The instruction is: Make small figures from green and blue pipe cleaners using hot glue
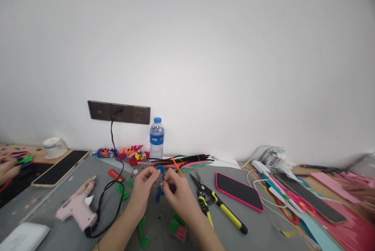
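Between my fingertips is a blue pipe cleaner [161,168], bent into a hook at its top. Its lower end hangs down below my fingers. My left hand [143,188] pinches it from the left, and my right hand [179,190] pinches it from the right. A thin orange strip [177,166] rises behind my right hand; whether the hand touches it I cannot tell. Green fuzzy pieces [143,235] lie under my left forearm. A green and pink piece [177,229] is partly hidden by my right forearm.
Yellow-handled pliers [218,200] and a pink-cased phone [238,191] lie to the right. At left is a pink glue gun [77,208] with a black cord. A water bottle [157,139] stands behind a bundle of pipe cleaners [187,160]. Another person's hand [8,171] shows at far left.
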`<state>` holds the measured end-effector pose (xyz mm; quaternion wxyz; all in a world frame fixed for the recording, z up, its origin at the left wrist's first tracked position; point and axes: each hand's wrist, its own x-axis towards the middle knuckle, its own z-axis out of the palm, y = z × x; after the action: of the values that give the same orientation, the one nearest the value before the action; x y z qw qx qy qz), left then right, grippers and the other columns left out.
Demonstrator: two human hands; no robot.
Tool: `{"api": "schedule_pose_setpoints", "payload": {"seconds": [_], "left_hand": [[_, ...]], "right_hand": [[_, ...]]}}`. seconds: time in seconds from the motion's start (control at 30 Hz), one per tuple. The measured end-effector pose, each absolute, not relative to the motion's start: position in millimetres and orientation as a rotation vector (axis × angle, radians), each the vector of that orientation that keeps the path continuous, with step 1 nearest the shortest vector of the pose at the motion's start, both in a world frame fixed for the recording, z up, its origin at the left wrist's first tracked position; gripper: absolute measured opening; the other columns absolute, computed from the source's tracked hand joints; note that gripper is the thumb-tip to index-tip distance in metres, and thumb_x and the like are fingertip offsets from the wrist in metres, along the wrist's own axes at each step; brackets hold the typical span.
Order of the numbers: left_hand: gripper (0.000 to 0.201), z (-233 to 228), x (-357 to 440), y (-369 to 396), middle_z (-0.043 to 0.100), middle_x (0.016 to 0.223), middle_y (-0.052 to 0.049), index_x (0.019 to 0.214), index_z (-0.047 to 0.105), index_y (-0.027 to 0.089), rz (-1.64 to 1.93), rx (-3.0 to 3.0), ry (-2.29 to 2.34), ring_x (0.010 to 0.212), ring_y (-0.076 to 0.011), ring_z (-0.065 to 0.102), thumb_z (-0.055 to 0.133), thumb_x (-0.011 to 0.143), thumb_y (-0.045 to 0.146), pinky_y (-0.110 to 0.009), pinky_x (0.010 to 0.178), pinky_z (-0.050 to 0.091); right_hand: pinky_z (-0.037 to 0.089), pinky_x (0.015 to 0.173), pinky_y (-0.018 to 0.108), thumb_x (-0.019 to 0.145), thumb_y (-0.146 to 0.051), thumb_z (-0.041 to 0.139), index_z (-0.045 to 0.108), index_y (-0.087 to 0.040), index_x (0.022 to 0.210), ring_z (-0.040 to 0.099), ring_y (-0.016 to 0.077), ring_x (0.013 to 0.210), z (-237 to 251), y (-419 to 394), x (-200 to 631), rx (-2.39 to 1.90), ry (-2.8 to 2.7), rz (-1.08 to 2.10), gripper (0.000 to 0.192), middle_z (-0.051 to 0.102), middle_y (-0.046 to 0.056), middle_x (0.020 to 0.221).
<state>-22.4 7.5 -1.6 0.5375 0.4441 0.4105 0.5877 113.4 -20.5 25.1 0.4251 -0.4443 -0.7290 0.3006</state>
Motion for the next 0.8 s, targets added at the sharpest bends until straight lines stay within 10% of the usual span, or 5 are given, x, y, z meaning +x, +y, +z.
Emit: {"api": "schedule_pose_setpoints", "payload": {"seconds": [0.8], "left_hand": [[0.040, -2.3, -21.0, 6.6, 0.040, 0.052, 0.006, 0.052, 0.051, 0.019, 1.410, 1.081, 1.002, 0.052, -0.0113, 0.035, 0.074, 0.068, 0.046, -0.023, 0.050, 0.029]], "right_hand": [[0.022, 0.049, 0.022, 0.085, -0.016, 0.045, 0.042, -0.023, 0.075, 0.034, 0.0113, 0.049, 25.5, -20.1, 113.8, -1.104, -1.836, 0.772, 0.013, 0.034, -0.008, 0.055]]}}
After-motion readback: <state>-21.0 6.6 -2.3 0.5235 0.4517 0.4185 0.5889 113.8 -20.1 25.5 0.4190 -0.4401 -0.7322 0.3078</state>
